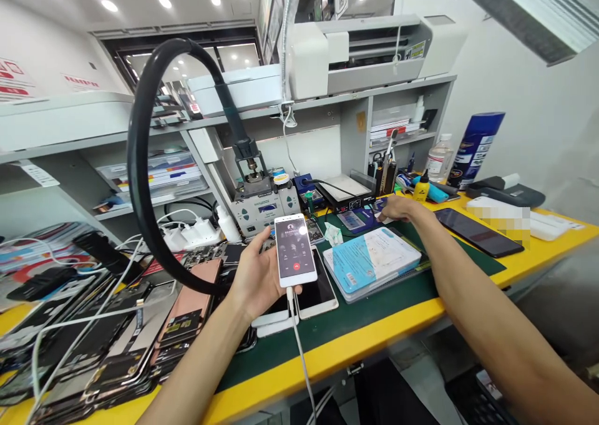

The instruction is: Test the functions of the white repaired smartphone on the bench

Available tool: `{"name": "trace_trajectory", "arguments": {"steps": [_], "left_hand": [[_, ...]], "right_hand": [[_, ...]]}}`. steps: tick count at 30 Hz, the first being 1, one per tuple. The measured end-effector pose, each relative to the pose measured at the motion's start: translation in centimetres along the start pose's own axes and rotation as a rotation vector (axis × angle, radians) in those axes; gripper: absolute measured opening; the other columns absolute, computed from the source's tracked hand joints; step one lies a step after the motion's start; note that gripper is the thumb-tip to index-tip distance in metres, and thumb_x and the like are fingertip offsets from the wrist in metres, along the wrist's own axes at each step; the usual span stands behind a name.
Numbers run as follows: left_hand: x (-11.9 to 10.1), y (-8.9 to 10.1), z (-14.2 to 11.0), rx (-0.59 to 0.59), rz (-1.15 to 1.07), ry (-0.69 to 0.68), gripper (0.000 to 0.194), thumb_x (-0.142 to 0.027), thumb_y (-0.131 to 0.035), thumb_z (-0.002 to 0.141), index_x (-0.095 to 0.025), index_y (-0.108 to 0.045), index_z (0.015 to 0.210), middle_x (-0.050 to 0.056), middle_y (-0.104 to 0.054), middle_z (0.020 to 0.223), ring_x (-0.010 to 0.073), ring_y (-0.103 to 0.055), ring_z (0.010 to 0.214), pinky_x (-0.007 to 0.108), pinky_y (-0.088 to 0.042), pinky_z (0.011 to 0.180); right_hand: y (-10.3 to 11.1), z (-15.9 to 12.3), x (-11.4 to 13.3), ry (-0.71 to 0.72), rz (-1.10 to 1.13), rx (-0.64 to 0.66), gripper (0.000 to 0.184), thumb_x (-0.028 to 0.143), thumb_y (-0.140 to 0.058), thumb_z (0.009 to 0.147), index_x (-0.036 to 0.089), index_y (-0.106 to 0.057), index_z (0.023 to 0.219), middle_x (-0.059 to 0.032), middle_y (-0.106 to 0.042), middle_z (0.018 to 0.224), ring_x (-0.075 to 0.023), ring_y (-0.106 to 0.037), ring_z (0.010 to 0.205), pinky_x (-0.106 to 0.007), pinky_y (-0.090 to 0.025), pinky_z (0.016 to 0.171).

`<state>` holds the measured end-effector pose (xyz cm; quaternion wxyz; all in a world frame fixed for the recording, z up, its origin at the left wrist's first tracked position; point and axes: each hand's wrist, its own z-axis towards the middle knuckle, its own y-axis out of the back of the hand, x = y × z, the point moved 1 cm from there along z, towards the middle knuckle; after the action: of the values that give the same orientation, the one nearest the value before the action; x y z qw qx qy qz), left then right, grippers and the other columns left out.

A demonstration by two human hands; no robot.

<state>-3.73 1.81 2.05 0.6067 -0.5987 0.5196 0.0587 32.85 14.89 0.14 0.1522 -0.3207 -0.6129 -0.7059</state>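
"Bare forearms (201,356) come nearest, both cut off at the bottom of the view. Where do the hands end up?"

"Left hand (257,269) first: it's closed round a white phone (296,250), held up over the front part of the tabletop (337,362), left of the middle. The fingers are mostly hidden behind it. A white cable (302,347) runs from its lower end, over the front edge and out of view"

"Can you read the screen?"

"It's lit, with a round red button near the bottom, but the lettering is too small"

"And the right hand (397,208)?"

"Towards the tabletop's back edge, beside a purple packet (358,220) on the green mat (318,344). Its fingertips meet something pale I can't make out, so I can't tell whether they're pinching it"

"What about containers?"

"Near the back right corner stand a clear bottle (438,160), its label covering much of the front, and a blue can (476,150) whose contents don't show. A yellow bottle (421,190) is opaque too. On the shelf (353,131) behind, the right compartment holds stacked papers (393,131) and the left one a clear tray (154,172) of papers. By the tabletop's right edge, a pixelated patch hides part of a white slab (486,213)"
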Motion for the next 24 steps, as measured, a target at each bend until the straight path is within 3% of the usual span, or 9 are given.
{"name": "trace_trajectory", "arguments": {"steps": [4,7,10,13,15,16,18,20,24], "left_hand": [[0.2,-0.1,-0.1,0.012,0.023,0.004,0.06,-0.058,-0.041,0.098,-0.011,-0.055,0.13,0.019,-0.068,0.104,0.0264,-0.069,0.077,0.037,-0.058,0.06],[0.3,-0.1,-0.1,0.025,0.047,0.0,0.062,-0.061,-0.041,0.096,-0.012,-0.053,0.133,0.019,-0.068,0.104,0.0285,-0.069,0.076,0.04,-0.058,0.056],[0.4,0.0,0.0,0.029,0.048,0.0,0.063,-0.061,-0.042,0.096,-0.012,-0.053,0.134,0.019,-0.068,0.105,0.0293,-0.069,0.076,0.042,-0.058,0.054],[0.5,0.1,0.0,0.046,0.041,0.008,0.063,-0.061,-0.041,0.096,-0.012,-0.054,0.133,0.019,-0.067,0.107,0.0294,-0.069,0.078,0.042,-0.058,0.056],[0.6,0.0,0.0,0.061,0.042,0.019,0.063,-0.062,-0.04,0.096,-0.012,-0.055,0.132,0.019,-0.067,0.108,0.0298,-0.069,0.078,0.041,-0.057,0.056],[0.8,0.0,0.0,0.07,0.044,0.028,0.064,-0.062,-0.039,0.096,-0.011,-0.056,0.131,0.02,-0.067,0.108,0.03,-0.069,0.078,0.041,-0.057,0.055],[1.1,-0.2,0.0,0.092,0.047,0.058,0.066,-0.063,-0.038,0.096,-0.011,-0.056,0.131,0.02,-0.067,0.108,0.0303,-0.069,0.077,0.04,-0.056,0.054],[1.4,-0.5,0.0,0.117,0.045,0.09,0.068,-0.064,-0.036,0.096,-0.011,-0.055,0.133,0.021,-0.067,0.107,0.0305,-0.069,0.077,0.04,-0.056,0.054],[1.9,-0.8,0.0,0.15,0.044,0.125,0.069,-0.065,-0.035,0.096,-0.012,-0.054,0.136,0.02,-0.068,0.104,0.0308,-0.069,0.077,0.042,-0.057,0.056]], "right_hand": [[0.2,-0.1,0.0,-0.134,-0.013,0.065,0.032,0.037,-0.085,0.065,0.017,-0.062,0.055,-0.0085,-0.06,0.055,-0.0266,-0.065,0.065,-0.036,-0.053,0.059],[0.6,0.0,0.2,-0.148,0.007,0.008,0.027,0.027,-0.087,0.06,0.016,-0.064,0.056,-0.0091,-0.06,0.055,-0.0289,-0.065,0.067,-0.039,-0.053,0.064],[1.7,-0.5,1.0,-0.075,0.073,-0.105,0.018,0.018,-0.084,0.06,0.013,-0.067,0.062,-0.0096,-0.062,0.061,-0.0291,-0.065,0.071,-0.038,-0.052,0.068],[2.7,-2.3,3.2,0.049,0.226,-0.247,0.018,0.024,-0.072,0.077,0.015,-0.07,0.093,-0.0067,-0.066,0.076,-0.0205,-0.062,0.07,-0.03,-0.049,0.061],[2.4,-4.4,5.6,0.181,0.626,-0.276,0.024,0.028,-0.072,0.079,0.017,-0.067,0.1,-0.0041,-0.063,0.073,-0.0155,-0.057,0.06,-0.025,-0.044,0.049],[1.9,-5.5,7.0,0.25,0.882,-0.193,0.026,0.027,-0.078,0.073,0.018,-0.068,0.096,-0.0035,-0.063,0.074,-0.0142,-0.056,0.059,-0.023,-0.042,0.046],[0.1,-7.7,9.6,0.272,1.085,0.078,0.03,0.025,-0.086,0.064,0.016,-0.07,0.088,-0.0026,-0.061,0.07,-0.0109,-0.052,0.055,-0.02,-0.034,0.04],[-1.9,-9.3,11.6,0.218,1.082,0.197,0.03,0.023,-0.089,0.062,0.012,-0.072,0.085,0.0025,-0.049,0.057,-0.0066,-0.039,0.047,-0.018,-0.023,0.036],[-4.5,-10.4,13.2,0.182,1.053,0.299,0.019,0.022,-0.083,0.072,0.01,-0.075,0.083,0.0029,-0.047,0.057,-0.0055,-0.033,0.049,-0.019,-0.021,0.037]]}}
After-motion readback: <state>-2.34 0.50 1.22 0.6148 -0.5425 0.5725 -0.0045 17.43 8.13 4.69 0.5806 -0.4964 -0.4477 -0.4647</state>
